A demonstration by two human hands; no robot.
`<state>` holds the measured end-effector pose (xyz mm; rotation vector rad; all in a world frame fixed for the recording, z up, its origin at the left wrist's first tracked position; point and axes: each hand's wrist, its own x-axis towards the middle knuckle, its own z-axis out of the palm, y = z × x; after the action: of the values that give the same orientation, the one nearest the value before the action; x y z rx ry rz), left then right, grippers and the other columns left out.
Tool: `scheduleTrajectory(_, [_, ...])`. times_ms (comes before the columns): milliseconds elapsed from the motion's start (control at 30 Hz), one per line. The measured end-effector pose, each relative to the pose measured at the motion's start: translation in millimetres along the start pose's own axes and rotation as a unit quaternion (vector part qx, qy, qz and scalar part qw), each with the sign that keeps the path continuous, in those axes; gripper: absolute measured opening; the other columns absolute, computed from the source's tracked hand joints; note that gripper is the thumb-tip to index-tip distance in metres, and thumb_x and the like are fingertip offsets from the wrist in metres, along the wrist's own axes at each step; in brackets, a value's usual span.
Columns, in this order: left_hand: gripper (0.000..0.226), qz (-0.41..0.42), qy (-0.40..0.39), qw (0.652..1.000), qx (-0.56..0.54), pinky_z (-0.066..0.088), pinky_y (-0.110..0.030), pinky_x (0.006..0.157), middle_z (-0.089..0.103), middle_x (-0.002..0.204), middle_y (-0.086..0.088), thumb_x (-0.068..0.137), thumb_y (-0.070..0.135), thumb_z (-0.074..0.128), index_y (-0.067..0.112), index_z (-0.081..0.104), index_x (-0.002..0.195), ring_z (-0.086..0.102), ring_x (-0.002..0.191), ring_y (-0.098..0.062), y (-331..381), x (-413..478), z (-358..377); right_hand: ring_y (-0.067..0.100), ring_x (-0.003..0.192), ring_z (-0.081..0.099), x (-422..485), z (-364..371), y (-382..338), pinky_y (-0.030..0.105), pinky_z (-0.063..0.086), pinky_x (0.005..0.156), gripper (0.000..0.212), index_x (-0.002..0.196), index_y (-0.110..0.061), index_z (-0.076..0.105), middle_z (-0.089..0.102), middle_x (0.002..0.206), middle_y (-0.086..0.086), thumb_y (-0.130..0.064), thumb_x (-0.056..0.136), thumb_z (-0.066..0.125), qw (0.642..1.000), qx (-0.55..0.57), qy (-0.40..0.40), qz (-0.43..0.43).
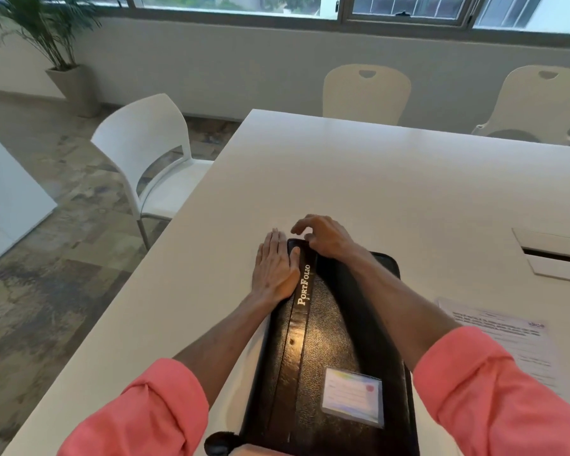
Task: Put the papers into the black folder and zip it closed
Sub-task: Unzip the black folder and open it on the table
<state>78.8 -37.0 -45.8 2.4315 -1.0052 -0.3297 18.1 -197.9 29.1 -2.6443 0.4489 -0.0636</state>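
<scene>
Looking down, we see the white table (392,179) first, and on it the black folder (329,350) lying flat and closed, running away from us toward its far end. To the right, just beside the folder, the papers (507,337) lie on the tabletop, partly under our right forearm, so we judge that nothing has gone inside yet; at least one printed sheet is plainly still out. Whether the zip is done up we cannot tell, since the teeth along the edge are too dark to read. Our left hand (275,266) rests flat, fingers straight and together, palm on the table against the folder's left edge, the thumb lying on the cover. Our right hand (324,236) sits at the far end, fingers curled and loosely spread over the corner, holding nothing we can make out; it may be feeling for the zip pull. Opening, loading and zipping all seem still ahead.
</scene>
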Motion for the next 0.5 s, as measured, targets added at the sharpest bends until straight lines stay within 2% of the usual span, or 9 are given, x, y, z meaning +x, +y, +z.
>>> scheduleTrajectory(133, [0.077,0.004,-0.012,1.0,0.014,-0.009,-0.037,0.137,-0.012,0.183,-0.004,0.115,0.056,0.019,0.012,-0.003,0.175,-0.015,0.169,-0.015,-7.1,8.3,3.3,0.02,0.126,0.066,24.9,-4.0,-0.3,0.043,0.054,0.108,0.042,0.13,-0.023,0.077,0.074,0.132,-0.003,0.003,0.101,0.06,0.998,-0.013,-0.063,-0.016])
scheduleTrajectory(233, [0.08,0.002,-0.016,1.0,0.009,-0.011,-0.035,0.136,-0.01,0.183,-0.005,0.114,0.059,0.018,0.011,-0.001,0.174,-0.015,0.168,-0.014,-10.4,10.3,5.3,0.017,0.124,0.063,39.4,-7.2,1.9,0.032,0.048,0.102,0.046,0.129,-0.023,0.078,0.074,0.127,-0.002,0.006,0.099,0.06,0.993,-0.013,-0.115,-0.027])
scheduleTrajectory(367, [0.079,0.003,-0.006,1.0,0.012,-0.012,-0.034,0.135,-0.008,0.184,-0.006,0.114,0.059,0.018,0.011,0.002,0.175,-0.015,0.168,-0.014,-10.8,8.8,7.9,0.019,0.121,0.06,47.8,-5.3,8.8,0.036,0.05,0.102,0.031,0.124,-0.023,0.079,0.067,0.126,0.002,-0.004,0.101,0.069,0.989,-0.01,-0.14,-0.047])
scheduleTrajectory(500, [0.077,0.015,0.002,1.0,0.017,-0.011,-0.036,0.136,-0.008,0.184,-0.004,0.114,0.056,0.017,0.012,-0.001,0.175,-0.014,0.169,-0.013,-9.4,8.8,7.2,0.018,0.114,0.058,46.3,-2.8,14.1,0.039,0.051,0.102,0.016,0.113,-0.018,0.079,0.063,0.122,0.005,-0.01,0.103,0.069,0.989,-0.025,-0.126,-0.07])
